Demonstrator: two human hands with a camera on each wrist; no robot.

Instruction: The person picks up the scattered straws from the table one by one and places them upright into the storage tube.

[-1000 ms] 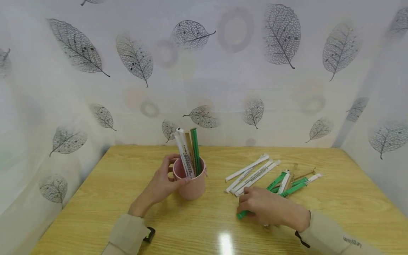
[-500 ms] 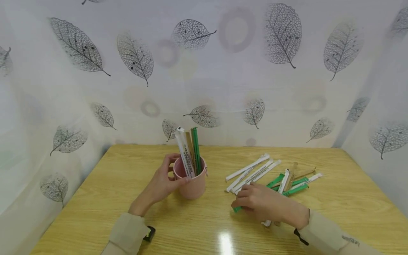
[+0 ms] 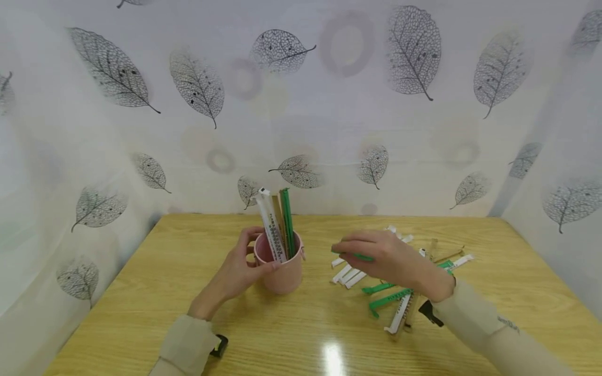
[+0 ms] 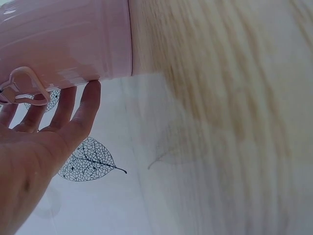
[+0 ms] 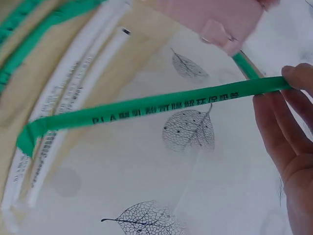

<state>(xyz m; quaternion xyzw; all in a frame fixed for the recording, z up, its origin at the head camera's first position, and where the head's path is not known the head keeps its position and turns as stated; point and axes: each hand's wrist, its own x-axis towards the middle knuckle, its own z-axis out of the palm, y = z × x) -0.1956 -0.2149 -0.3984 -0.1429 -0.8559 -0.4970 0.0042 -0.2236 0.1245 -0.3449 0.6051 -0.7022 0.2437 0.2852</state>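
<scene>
A small pink bucket (image 3: 282,278) stands upright on the table. My left hand (image 3: 232,271) holds it from the left, its thumb at the rim and the fingers against the side; those fingers also show in the left wrist view. Inside the bucket lean white-wrapped straws (image 3: 271,230), brown ones and green-wrapped straws (image 3: 288,224). To the right of the bucket, above the table, my right hand (image 3: 385,256) pinches one green-wrapped straw (image 5: 146,105) by its end. The right wrist view shows printed characters along it.
Several loose wrapped straws lie on the right half of the table (image 3: 188,271): white straws (image 3: 345,275) partly under the right hand, and a crossed heap of green straws (image 3: 390,300), white and brown ones. A leaf-patterned cloth (image 3: 324,120) rises behind the table and at both sides.
My right hand has lifted from the heap with a green straw and moved away toward the back of the table. Other straws it covered now show. The left hand and the bucket stay put.
</scene>
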